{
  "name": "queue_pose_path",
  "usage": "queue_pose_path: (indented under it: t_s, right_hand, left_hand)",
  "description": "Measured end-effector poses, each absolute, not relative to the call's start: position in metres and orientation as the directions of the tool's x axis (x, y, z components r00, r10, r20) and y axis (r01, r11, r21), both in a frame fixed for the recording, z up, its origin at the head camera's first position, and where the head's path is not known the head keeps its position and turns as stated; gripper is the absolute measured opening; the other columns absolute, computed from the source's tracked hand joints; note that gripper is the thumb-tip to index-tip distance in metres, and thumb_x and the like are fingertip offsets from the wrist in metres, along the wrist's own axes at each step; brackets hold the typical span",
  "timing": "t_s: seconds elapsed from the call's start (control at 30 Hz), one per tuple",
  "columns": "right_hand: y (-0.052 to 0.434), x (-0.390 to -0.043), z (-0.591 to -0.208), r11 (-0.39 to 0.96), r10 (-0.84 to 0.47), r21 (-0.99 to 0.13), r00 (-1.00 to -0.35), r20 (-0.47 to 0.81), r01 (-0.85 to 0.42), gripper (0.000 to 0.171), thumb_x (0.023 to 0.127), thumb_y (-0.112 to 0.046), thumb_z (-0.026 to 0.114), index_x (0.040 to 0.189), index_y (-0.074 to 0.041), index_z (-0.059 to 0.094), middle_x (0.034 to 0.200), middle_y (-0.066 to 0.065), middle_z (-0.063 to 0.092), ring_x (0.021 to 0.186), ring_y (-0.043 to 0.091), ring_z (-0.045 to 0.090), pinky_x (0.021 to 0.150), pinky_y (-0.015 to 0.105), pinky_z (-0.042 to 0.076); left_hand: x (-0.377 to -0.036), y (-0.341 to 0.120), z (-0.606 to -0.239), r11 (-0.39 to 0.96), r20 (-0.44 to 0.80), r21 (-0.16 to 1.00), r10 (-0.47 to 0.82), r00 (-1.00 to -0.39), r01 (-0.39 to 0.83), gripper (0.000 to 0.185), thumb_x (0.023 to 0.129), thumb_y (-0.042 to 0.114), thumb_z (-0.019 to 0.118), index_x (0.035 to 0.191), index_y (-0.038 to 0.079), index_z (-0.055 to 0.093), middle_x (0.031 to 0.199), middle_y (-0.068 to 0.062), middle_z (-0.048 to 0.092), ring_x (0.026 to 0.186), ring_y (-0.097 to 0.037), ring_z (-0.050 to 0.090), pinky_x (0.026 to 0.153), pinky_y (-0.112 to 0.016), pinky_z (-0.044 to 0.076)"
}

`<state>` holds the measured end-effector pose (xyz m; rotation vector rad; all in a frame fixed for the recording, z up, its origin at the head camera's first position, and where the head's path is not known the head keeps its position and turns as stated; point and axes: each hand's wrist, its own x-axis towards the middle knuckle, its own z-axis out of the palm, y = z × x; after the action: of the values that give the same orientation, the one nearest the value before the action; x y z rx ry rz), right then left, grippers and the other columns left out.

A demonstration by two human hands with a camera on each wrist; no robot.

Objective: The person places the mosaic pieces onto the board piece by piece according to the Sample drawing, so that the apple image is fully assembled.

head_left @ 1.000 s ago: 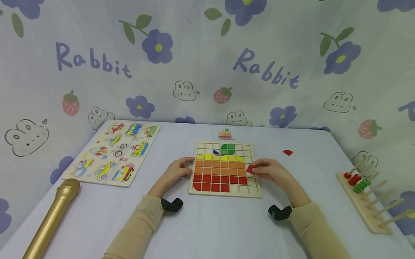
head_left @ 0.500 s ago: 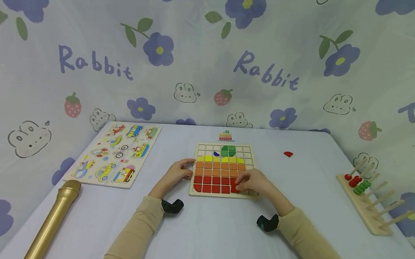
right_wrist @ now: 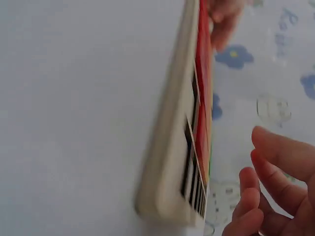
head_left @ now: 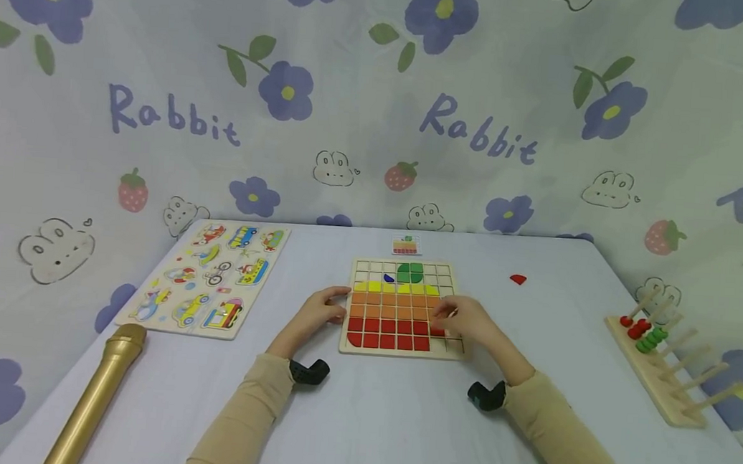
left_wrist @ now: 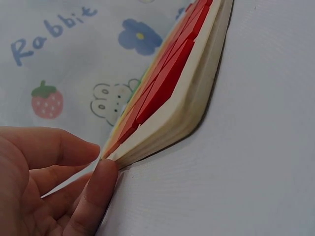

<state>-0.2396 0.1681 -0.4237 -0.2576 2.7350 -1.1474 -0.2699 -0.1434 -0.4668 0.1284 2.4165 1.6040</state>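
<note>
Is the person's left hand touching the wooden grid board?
Touching. The left wrist view shows the left hand with a fingertip pressed against the edge of the wooden grid board.

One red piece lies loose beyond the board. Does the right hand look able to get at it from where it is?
Probably yes: the red piece lies on bare table, nothing between it and the right hand.

Head view looks forward-down over table; wrist views sit close, table-level, at opposite edges of grid puzzle board [head_left: 402, 349] [left_wrist: 197, 98] [right_wrist: 170, 147].

Pale table [head_left: 397, 421], floral backdrop cloth [head_left: 355, 101] printed "Rabbit", strawberries, bunnies, even soft light
</note>
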Motion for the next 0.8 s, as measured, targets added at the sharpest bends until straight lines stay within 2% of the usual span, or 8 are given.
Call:
queue_pose_path:
  t_s: [0.17, 0.23, 0.33, 0.4, 0.5, 0.7, 0.8]
  right_hand:
    - [0.230, -0.267, -0.416, 0.698, 0.002, -0.715, -0.999, 0.048, -0.033, 0.031, 0.087, -0.012, 0.059, 0.115, 0.002, 0.060, 0.113, 0.024, 0.057, 0.101, 0.037, 0.053, 0.081, 0.044, 0.044]
    - [0.253, -0.277, -0.417, 0.718, 0.077, -0.696, -0.996, 0.048, 0.022, 0.037, 0.090, -0.009, 0.053, 0.124, 0.002, 0.054, 0.128, 0.028, 0.048, 0.115, 0.043, 0.045, 0.090, 0.052, 0.039]
    - [0.277, -0.289, -0.418, 0.750, 0.130, -0.653, -0.991, -0.012, 0.106, 0.045, 0.090, -0.008, 0.045, 0.134, 0.004, 0.043, 0.138, 0.032, 0.033, 0.127, 0.048, 0.029, 0.098, 0.058, 0.030]
    - [0.287, -0.294, -0.419, 0.769, 0.128, -0.625, -0.990, -0.056, 0.135, 0.048, 0.090, -0.008, 0.042, 0.136, 0.005, 0.038, 0.139, 0.034, 0.028, 0.129, 0.050, 0.023, 0.100, 0.058, 0.027]
    - [0.293, -0.297, -0.422, 0.790, 0.111, -0.593, -0.987, -0.115, 0.157, 0.049, 0.089, -0.007, 0.041, 0.135, 0.007, 0.037, 0.138, 0.035, 0.029, 0.128, 0.049, 0.024, 0.101, 0.055, 0.028]
    - [0.292, -0.296, -0.429, 0.776, 0.137, -0.610, -0.987, -0.087, 0.161, 0.041, 0.084, -0.005, 0.050, 0.122, 0.008, 0.053, 0.126, 0.030, 0.048, 0.119, 0.045, 0.041, 0.094, 0.049, 0.035]
    - [0.288, -0.294, -0.426, 0.779, 0.134, -0.605, -0.987, -0.092, 0.162, 0.039, 0.083, -0.005, 0.053, 0.118, 0.010, 0.055, 0.124, 0.032, 0.049, 0.116, 0.046, 0.042, 0.094, 0.049, 0.035]
  left_hand:
    - [-0.269, -0.142, -0.468, 0.396, -0.135, 0.917, 0.209, -0.969, -0.043, 0.052, 0.080, 0.008, 0.059, 0.132, 0.010, 0.051, 0.095, -0.013, 0.059, 0.075, -0.016, 0.059, 0.069, -0.028, 0.048]
    - [-0.269, -0.142, -0.468, 0.395, -0.142, 0.917, 0.205, -0.969, -0.051, 0.052, 0.080, 0.007, 0.059, 0.132, 0.011, 0.051, 0.094, -0.012, 0.060, 0.075, -0.015, 0.059, 0.069, -0.027, 0.048]
    - [-0.270, -0.142, -0.469, 0.389, -0.141, 0.920, 0.209, -0.968, -0.050, 0.052, 0.080, 0.006, 0.059, 0.132, 0.009, 0.051, 0.095, -0.013, 0.060, 0.074, -0.015, 0.059, 0.068, -0.027, 0.049]
    - [-0.270, -0.142, -0.470, 0.374, -0.148, 0.925, 0.214, -0.966, -0.059, 0.052, 0.081, 0.006, 0.059, 0.132, 0.008, 0.051, 0.098, -0.014, 0.060, 0.075, -0.015, 0.059, 0.070, -0.028, 0.050]
    - [-0.270, -0.140, -0.472, 0.365, -0.151, 0.929, 0.213, -0.965, -0.064, 0.052, 0.081, 0.005, 0.059, 0.132, 0.006, 0.050, 0.099, -0.015, 0.060, 0.076, -0.016, 0.059, 0.072, -0.030, 0.051]
    - [-0.269, -0.140, -0.469, 0.371, -0.148, 0.927, 0.209, -0.967, -0.062, 0.052, 0.080, 0.005, 0.059, 0.131, 0.007, 0.051, 0.092, -0.013, 0.058, 0.074, -0.016, 0.059, 0.070, -0.028, 0.050]
    - [-0.268, -0.141, -0.467, 0.380, -0.152, 0.923, 0.196, -0.969, -0.068, 0.052, 0.080, 0.007, 0.059, 0.131, 0.010, 0.052, 0.092, -0.012, 0.058, 0.074, -0.016, 0.059, 0.069, -0.028, 0.049]
